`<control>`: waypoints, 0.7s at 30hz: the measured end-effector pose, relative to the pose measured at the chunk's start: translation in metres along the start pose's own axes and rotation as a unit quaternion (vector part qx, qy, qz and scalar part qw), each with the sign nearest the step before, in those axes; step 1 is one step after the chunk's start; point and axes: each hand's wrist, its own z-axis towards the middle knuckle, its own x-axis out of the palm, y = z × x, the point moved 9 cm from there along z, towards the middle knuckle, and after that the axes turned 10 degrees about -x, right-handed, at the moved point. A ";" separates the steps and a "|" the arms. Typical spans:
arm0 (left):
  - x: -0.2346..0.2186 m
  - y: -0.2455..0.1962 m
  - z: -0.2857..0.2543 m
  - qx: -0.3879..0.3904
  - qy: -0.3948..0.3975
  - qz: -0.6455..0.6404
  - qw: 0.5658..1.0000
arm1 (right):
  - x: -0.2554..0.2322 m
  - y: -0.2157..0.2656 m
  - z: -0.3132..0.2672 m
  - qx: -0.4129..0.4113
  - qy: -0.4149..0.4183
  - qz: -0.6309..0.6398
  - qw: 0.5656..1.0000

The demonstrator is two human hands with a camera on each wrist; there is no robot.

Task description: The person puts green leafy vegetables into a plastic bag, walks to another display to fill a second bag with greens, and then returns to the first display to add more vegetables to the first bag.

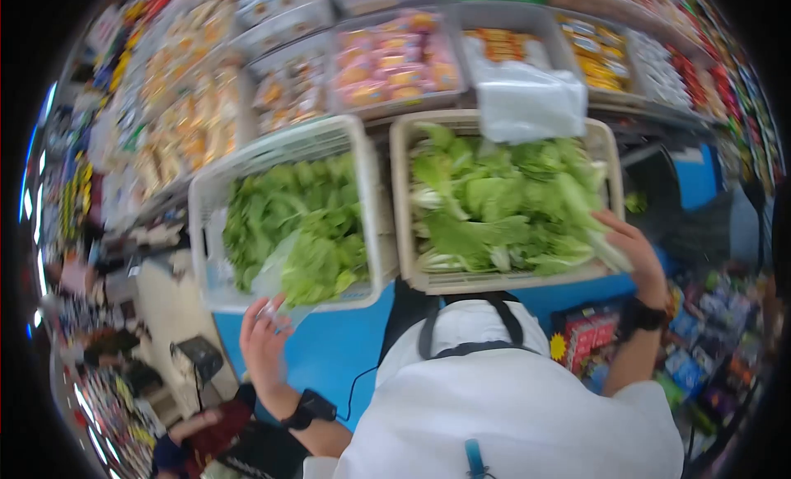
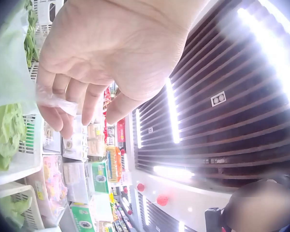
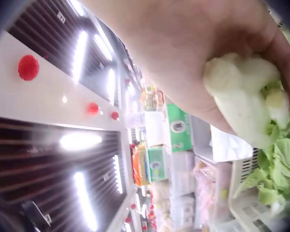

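My left hand (image 1: pixel 265 347) is at the front of the white crate (image 1: pixel 198 240) and holds the edge of a clear plastic bag (image 1: pixel 277 263). In the left wrist view the film (image 2: pixel 58 100) is caught at its fingers. Pale green lettuce (image 1: pixel 317 265) shows at the bag, over darker leafy greens (image 1: pixel 262 207). At the right side of the cream crate (image 1: pixel 404 224), my right hand (image 1: pixel 641 255) grips a head of lettuce (image 1: pixel 583 203) near its pale stem end. That cut end (image 3: pixel 241 87) shows large in the right wrist view. More lettuce (image 1: pixel 503 199) fills the cream crate.
A bundle of white plastic bags (image 1: pixel 531 104) hangs over the cream crate's back rim. Behind both crates stand bins of packaged snacks (image 1: pixel 395 63). Blue floor (image 1: pixel 329 347) lies below, with a red box (image 1: pixel 585 335) at right and another person (image 1: pixel 206 438) at lower left.
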 end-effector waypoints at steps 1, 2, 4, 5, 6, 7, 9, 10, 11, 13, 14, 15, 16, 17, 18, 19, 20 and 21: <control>-0.003 -0.002 0.001 0.016 0.016 -0.019 1.000 | -0.003 0.004 0.000 -0.016 0.013 0.020 1.000; -0.003 -0.005 0.001 0.022 0.018 -0.025 0.999 | 0.002 0.005 0.010 -0.031 0.027 0.040 0.998; -0.006 -0.014 -0.002 0.034 -0.006 -0.033 0.999 | 0.032 0.003 0.045 -0.074 0.039 -0.017 0.996; -0.001 -0.018 -0.001 0.032 0.006 -0.029 0.999 | 0.042 0.008 0.061 -0.119 0.011 -0.069 0.990; 0.000 -0.019 -0.003 0.027 0.023 -0.026 0.999 | 0.078 0.003 0.077 -0.072 0.054 -0.044 0.995; -0.008 -0.020 -0.007 0.029 0.012 -0.031 0.999 | 0.104 -0.014 0.102 -0.097 0.051 0.039 0.993; -0.009 -0.020 -0.006 0.041 0.028 -0.033 0.998 | 0.142 -0.059 0.144 -0.090 0.195 -0.164 0.963; -0.011 -0.018 -0.007 0.043 0.032 -0.042 0.998 | 0.154 -0.056 0.157 -0.127 0.186 -0.299 0.927; -0.016 -0.017 -0.008 0.049 0.033 -0.045 0.997 | 0.170 -0.047 0.164 -0.160 0.172 -0.429 0.872; -0.025 -0.014 -0.011 0.055 0.032 -0.053 0.997 | 0.200 -0.026 0.166 -0.210 0.115 -0.588 0.773; -0.026 -0.014 -0.011 0.054 0.034 -0.060 0.996 | 0.210 -0.015 0.166 -0.252 0.064 -0.716 0.648; -0.028 -0.014 -0.012 0.057 0.031 -0.062 0.996 | 0.211 -0.017 0.175 -0.252 0.064 -0.721 0.643; -0.031 -0.015 -0.012 0.061 0.028 -0.061 0.996 | 0.210 -0.021 0.186 -0.231 0.056 -0.734 0.637; -0.034 -0.016 -0.012 0.062 0.026 -0.066 0.996 | 0.207 -0.024 0.197 -0.209 0.049 -0.746 0.631; -0.038 -0.015 -0.011 0.063 0.026 -0.070 0.995 | 0.205 -0.024 0.206 -0.213 0.052 -0.748 0.626; -0.041 -0.015 -0.011 0.063 0.025 -0.073 0.995 | 0.207 -0.019 0.211 -0.260 0.059 -0.766 0.585; -0.044 -0.015 -0.012 0.062 0.020 -0.076 0.995 | 0.209 -0.018 0.214 -0.305 0.065 -0.780 0.543; -0.047 -0.018 -0.011 0.069 0.021 -0.081 0.994 | 0.202 -0.024 0.226 -0.283 0.094 -0.777 0.555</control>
